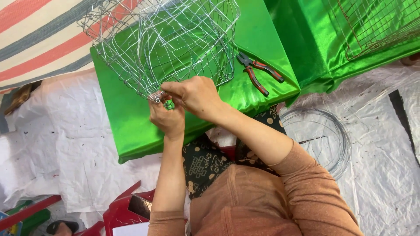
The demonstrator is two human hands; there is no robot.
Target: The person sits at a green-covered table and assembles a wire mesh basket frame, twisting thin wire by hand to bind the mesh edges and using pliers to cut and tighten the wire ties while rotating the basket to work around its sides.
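A silvery wire-mesh basket frame lies on a low table draped in shiny green cloth. My left hand and my right hand meet at the frame's near edge, fingers pinched on the thin wire there. The right hand lies over and slightly ahead of the left. Both forearms come up from the bottom of the view, in rust-coloured sleeves.
Red-handled pliers lie on the green cloth to the right of the frame. A second wire basket rests on green cloth at top right. A coil of dark wire lies on white floor sheeting. Red plastic chair at the bottom.
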